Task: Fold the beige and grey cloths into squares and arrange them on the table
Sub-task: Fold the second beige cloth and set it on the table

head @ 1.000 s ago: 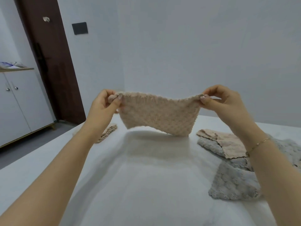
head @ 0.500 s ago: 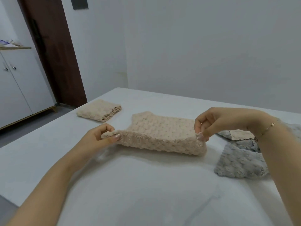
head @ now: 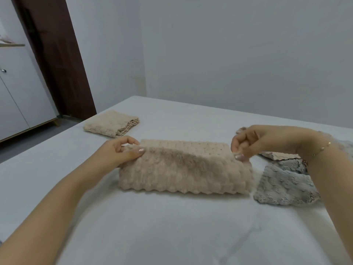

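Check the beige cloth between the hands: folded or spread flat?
Folded once: the beige cloth lies doubled on the table, both hands pinching its upper layer's corners.

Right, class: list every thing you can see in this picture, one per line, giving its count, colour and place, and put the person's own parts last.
Fluffy beige cloth being folded: one, beige, table centre, pinched at both upper corners.
Folded beige cloth square: one, beige, far left of the table.
Fluffy grey cloths: at least one, exact count unclear, grey, right side of the table.
Loose beige cloth: one, beige, lying on the grey pile, partly hidden.
White table: one, white, fills the foreground.
Dark brown door: one, brown, upper left.
White cabinet: one, white, far left.
Thin gold bracelet: one, gold, right wrist.
Left hand: one, grips the cloth's left corner.
Right hand: one, pinches the right corner.
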Demonstrator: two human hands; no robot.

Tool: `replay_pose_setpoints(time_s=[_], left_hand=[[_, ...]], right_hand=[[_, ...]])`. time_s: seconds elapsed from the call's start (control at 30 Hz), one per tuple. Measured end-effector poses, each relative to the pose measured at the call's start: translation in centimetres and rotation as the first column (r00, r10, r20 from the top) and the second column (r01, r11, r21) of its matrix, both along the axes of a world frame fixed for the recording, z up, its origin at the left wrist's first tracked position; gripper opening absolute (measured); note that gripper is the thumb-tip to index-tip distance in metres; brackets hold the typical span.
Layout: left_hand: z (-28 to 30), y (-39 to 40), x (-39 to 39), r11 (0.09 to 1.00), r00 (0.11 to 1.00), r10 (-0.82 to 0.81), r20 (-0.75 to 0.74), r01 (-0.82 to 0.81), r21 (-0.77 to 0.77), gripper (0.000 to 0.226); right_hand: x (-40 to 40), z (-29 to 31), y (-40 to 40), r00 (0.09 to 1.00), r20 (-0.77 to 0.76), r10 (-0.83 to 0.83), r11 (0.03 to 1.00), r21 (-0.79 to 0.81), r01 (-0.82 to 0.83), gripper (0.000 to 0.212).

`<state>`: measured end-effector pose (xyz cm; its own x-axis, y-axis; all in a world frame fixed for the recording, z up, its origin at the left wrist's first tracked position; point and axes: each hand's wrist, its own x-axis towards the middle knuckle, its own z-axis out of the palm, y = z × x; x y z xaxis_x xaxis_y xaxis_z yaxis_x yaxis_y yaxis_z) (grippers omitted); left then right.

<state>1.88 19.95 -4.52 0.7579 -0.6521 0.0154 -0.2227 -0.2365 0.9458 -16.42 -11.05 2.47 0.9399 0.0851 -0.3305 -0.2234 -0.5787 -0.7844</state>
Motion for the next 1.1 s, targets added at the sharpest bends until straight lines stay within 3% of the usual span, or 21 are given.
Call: replay_pose_setpoints(time_s=[0.2,0.33,0.7,0.9,1.0,1.1], left_hand=[[0.1,-4.7,4.3,0.974,0.987,0.13,0.091,-0.144,0.176,0.018],[-1.7,-5.7,4.6,0.972,0.979,0.149,0.137,-0.17,0.161,0.02],[-2.7,-5.9,4.9,0.952,0.907,0.305,0.291,-0.29,-0.095,0.019],[-2.9,-5.5,4.5,0.958,0.928,0.278,0.247,-0.287,0.003,0.033],[-1.9,-4.8,4.0,0.971,0.975,0.178,0.136,-0.196,0.137,0.038],[-1.5,-4.6,4.2,0.98,0.981,0.176,0.087,-0.183,0.08,0.037]], right_hand=[[2.9,-4.1,-1.1,0.879,0.18,-0.442,0.894,0.011,0.447,0.016],[4.2,-6.8,-1.5,0.784,0.217,-0.581,0.801,-0.018,0.599,0.013],[4.6,-8.2,-2.6,0.744,0.29,-0.602,0.781,0.023,0.624,0.011],[4.7,-8.6,-2.2,0.706,0.41,-0.577,0.765,-0.03,0.643,0.019],[4.5,-7.8,-2.0,0.767,0.312,-0.56,0.795,-0.058,0.604,0.031],[4.4,-7.1,-2.0,0.809,0.247,-0.533,0.822,-0.074,0.564,0.037]])
